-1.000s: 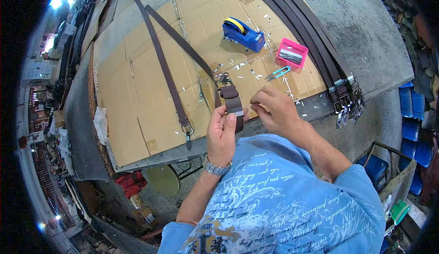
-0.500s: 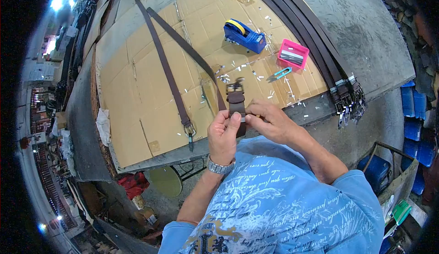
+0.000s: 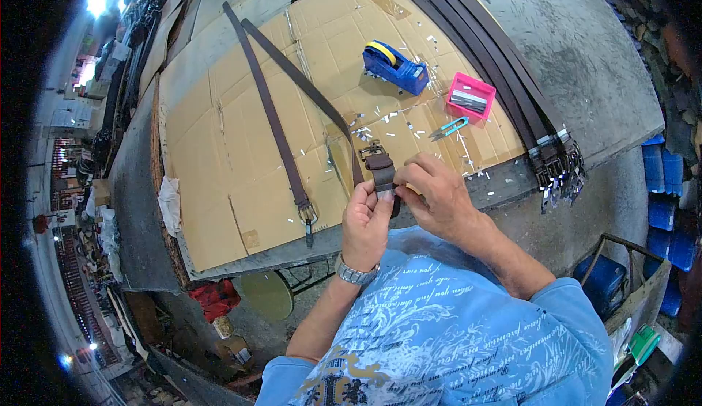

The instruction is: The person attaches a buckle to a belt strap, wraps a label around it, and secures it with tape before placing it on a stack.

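My left hand (image 3: 365, 223) is closed on a dark brown belt (image 3: 380, 163) just below its buckle (image 3: 373, 148), thumb on top. Beneath the keeper loop, a pale narrow strip crosses the belt by that thumb. My right hand (image 3: 441, 195) pinches at the belt's right edge, beside the left thumb; what its fingertips hold is too small to make out. The belt's long strap (image 3: 314, 95) runs away over the cardboard (image 3: 197, 216). Left of it lies a second brown belt (image 3: 270, 114), its buckle (image 3: 307, 214) near the table's front edge.
A blue tape dispenser (image 3: 398, 73), turquoise thread snips (image 3: 452, 127) and a pink box (image 3: 481, 112) of strips stand or lie beyond my hands. Small white scraps are scattered around them. Several buckled belts (image 3: 486, 51) lie along the right side, their buckles hanging over the edge.
Both hands and the held belt have shifted slightly right and down in view. The belt is now tilted, and my right fingers are more bent at its edge.
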`<action>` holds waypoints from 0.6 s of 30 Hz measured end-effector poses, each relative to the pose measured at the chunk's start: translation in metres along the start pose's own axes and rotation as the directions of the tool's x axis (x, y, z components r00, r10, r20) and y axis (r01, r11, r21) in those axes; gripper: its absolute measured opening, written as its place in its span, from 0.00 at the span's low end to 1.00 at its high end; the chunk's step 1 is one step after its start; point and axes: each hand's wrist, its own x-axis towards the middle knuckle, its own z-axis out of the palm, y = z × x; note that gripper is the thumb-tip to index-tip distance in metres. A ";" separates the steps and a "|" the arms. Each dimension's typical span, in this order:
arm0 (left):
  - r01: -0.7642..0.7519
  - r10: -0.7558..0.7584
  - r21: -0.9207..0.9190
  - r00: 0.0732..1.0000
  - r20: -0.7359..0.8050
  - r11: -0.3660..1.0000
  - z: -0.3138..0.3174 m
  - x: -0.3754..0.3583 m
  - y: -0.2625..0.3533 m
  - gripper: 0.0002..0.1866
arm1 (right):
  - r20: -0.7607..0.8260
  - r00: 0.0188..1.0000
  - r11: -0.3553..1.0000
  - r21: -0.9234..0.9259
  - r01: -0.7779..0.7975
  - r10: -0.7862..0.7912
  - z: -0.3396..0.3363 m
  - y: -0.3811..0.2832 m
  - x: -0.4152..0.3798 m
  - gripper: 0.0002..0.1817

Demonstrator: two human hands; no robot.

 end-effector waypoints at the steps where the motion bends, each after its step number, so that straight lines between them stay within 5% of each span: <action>1: -0.008 0.007 0.028 1.000 0.021 1.000 -0.002 0.000 -0.002 0.14 | -0.001 1.000 1.000 0.000 0.000 0.000 -0.001 0.000 0.000 0.13; 14: -0.091 0.087 0.257 0.996 0.026 0.962 -0.004 -0.002 -0.011 0.13 | 0.196 0.981 0.999 0.047 -0.019 0.010 -0.004 0.011 0.007 0.10; 16: -0.080 0.078 0.185 0.997 0.019 0.979 -0.005 0.000 -0.012 0.12 | 0.213 0.977 0.998 0.065 -0.011 -0.003 -0.006 0.010 0.009 0.09; 18: -0.070 0.070 0.114 0.998 0.008 0.991 -0.005 0.002 -0.009 0.12 | 0.268 0.921 0.895 0.272 -0.355 0.284 -0.012 0.002 0.013 0.11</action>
